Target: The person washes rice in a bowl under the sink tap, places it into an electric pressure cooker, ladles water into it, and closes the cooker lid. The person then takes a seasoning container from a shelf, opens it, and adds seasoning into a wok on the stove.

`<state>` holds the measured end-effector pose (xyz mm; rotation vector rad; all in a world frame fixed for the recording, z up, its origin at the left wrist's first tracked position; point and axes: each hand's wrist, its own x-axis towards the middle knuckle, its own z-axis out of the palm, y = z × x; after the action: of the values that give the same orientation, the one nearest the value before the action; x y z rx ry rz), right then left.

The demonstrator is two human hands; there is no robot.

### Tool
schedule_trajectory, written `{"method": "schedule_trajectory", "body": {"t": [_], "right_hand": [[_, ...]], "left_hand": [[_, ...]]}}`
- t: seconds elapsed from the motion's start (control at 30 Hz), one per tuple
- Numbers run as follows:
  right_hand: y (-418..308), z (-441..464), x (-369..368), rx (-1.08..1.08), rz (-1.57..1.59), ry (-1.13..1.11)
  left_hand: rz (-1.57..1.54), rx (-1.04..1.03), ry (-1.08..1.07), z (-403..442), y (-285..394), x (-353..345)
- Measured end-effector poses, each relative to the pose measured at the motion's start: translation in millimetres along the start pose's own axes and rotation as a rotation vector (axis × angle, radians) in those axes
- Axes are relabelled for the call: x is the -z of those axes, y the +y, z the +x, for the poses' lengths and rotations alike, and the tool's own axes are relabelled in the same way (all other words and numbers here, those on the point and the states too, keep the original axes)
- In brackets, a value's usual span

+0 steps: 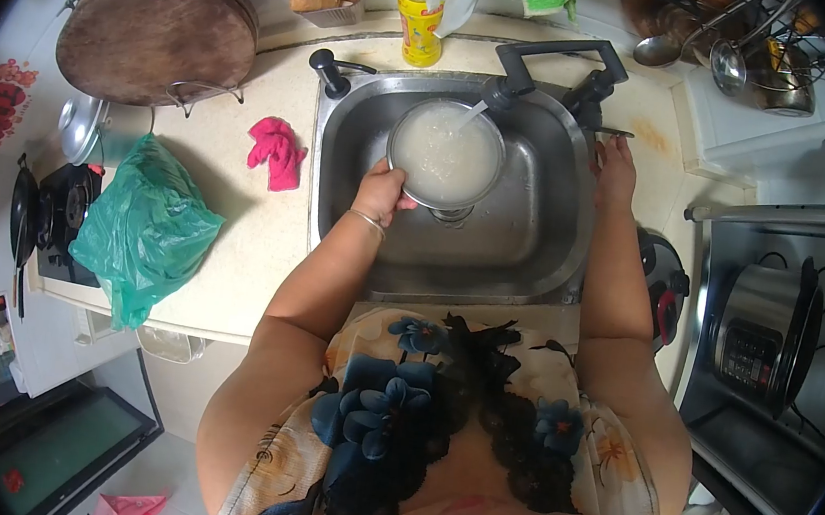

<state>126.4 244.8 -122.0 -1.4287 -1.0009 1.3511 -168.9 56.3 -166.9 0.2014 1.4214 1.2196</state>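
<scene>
My left hand (385,194) grips the near left rim of a round metal pot (413,193) over the sink. Inside the pot lies cloudy whitish water with rice grains (443,155). A stream of water (470,116) runs into it from the black faucet (522,76). At the sink's right edge, my right hand (616,168) has its fingers stretched and slightly apart, just below the dark faucet lever (615,132). Whether the fingertips touch the lever is hard to see. Under the pot is the stainless steel sink (525,239), its drain partly hidden.
A pink cloth (277,153) and a green plastic bag (149,230) lie on the left counter, with a round wooden board (159,35) behind. A yellow bottle (420,22) stands behind the sink. Ladles (658,50) hang at back right; a rice cooker (767,330) sits on the right.
</scene>
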Motion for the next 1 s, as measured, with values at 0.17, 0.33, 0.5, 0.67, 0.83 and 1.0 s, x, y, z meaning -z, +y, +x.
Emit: {"method": "schedule_trajectory", "body": {"t": [0.17,0.33,0.5,0.67,0.83,1.0], "right_hand": [[4,3,0,0.001,0.010,0.021],[0,2,-2,0.006,0.005,0.010],[-12,10,-3,-0.033,-0.008,-0.057],[13,34,21,0.018,-0.350,-0.186],[19,-66,-4,-0.200,-0.361,-0.475],[2,-122,4,-0.162,-0.378,-0.507]], "left_hand": [[0.003,0.012,0.004,1,-1,1],[0.007,0.011,-0.009,2,-1,2],[0.039,-0.005,-0.015,-9,0,1],[0.083,-0.015,-0.108,-23,0,2],[0.127,0.030,-0.186,-51,11,-9],[0.189,0.045,-0.266,-85,31,-26]]}}
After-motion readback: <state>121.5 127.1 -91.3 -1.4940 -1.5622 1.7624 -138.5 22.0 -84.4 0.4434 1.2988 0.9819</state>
